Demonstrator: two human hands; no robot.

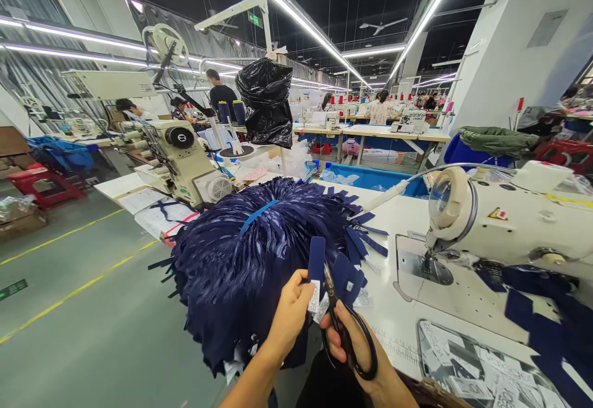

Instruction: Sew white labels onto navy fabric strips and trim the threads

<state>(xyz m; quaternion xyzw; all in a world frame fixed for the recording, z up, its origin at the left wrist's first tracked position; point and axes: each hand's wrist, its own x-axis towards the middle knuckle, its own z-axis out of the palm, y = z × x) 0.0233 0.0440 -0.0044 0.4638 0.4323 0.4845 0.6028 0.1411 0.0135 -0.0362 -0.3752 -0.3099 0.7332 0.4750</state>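
My left hand pinches a navy fabric strip that stands upright, with a white printed label on its lower part. In my right hand is a pair of black-handled scissors, its blades pointing up just right of that strip. Whether the blades touch fabric I cannot tell. A second white label shows beside the scissors. Behind both hands lies a large bundle of navy strips, bound across the top by a blue band. More navy pieces hang just right of the blades.
On the right stands a white sewing machine, with a tray of printed labels in front of it. Another sewing machine is at the left back. A black plastic bag hangs behind the bundle. People work farther off.
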